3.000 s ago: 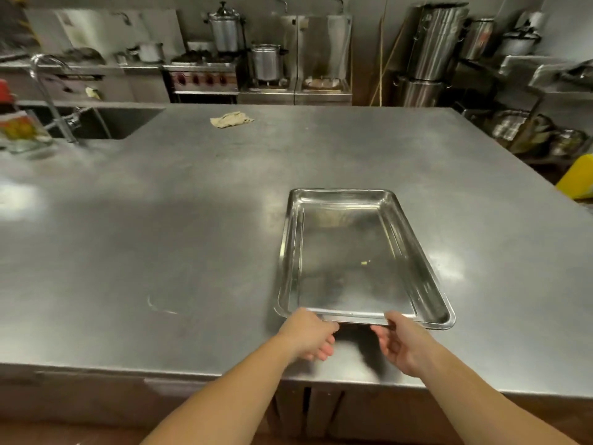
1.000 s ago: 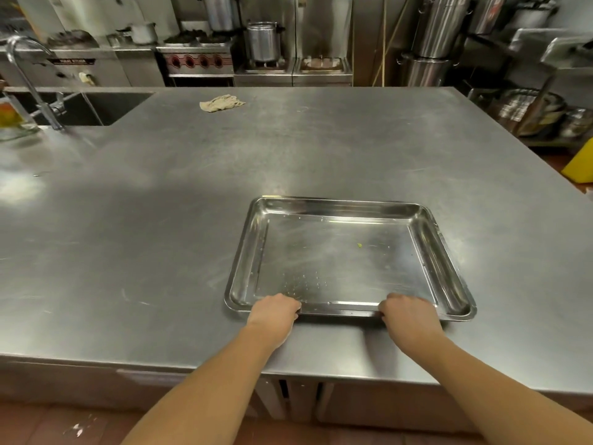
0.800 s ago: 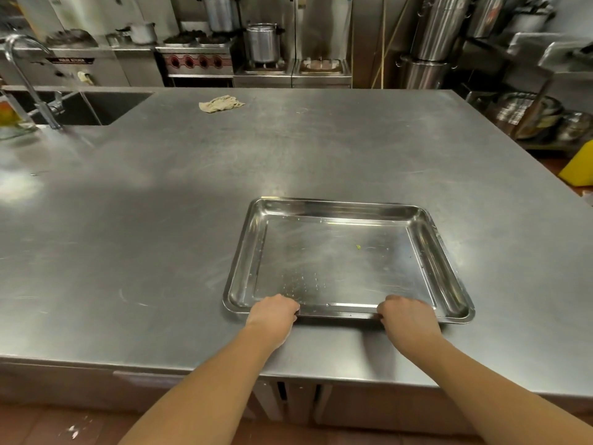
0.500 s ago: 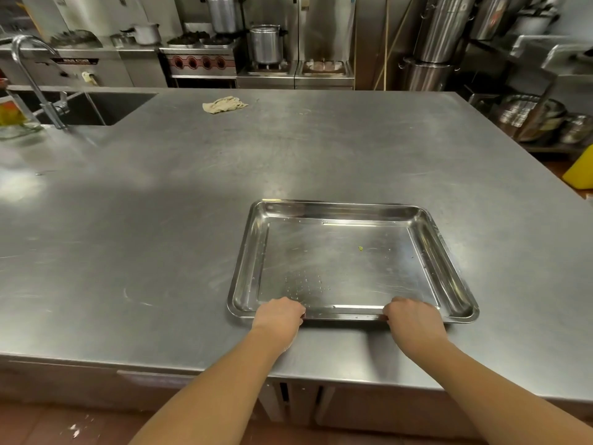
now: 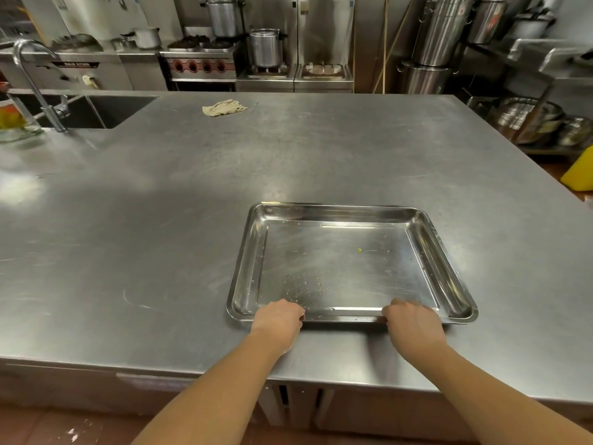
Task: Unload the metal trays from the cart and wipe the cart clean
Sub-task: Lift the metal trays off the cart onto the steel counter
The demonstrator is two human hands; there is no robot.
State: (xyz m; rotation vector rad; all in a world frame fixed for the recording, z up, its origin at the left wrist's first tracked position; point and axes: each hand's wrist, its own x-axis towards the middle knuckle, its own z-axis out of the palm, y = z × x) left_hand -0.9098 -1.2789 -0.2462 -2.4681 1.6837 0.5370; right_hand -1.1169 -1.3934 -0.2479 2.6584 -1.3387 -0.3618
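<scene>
A shallow metal tray (image 5: 340, 261) lies flat on the steel counter (image 5: 192, 194), its long side toward me, with water drops and a small green speck inside. My left hand (image 5: 278, 319) grips the near rim toward its left end. My right hand (image 5: 412, 321) grips the same rim toward its right end, fingers curled over the edge. A crumpled beige cloth (image 5: 224, 107) lies at the counter's far side. No cart is in view.
A sink (image 5: 93, 110) with a curved tap (image 5: 38, 88) is set into the counter's far left. Stoves and pots (image 5: 266, 48) line the back wall. Tall steel pots (image 5: 433, 43) and stacked bowls (image 5: 529, 120) stand at the right, beside a yellow object (image 5: 580, 175).
Three seconds ago the tray lay with its short end toward me; it has been turned so its long side faces me. In the last second both hands kept hold of the rim.
</scene>
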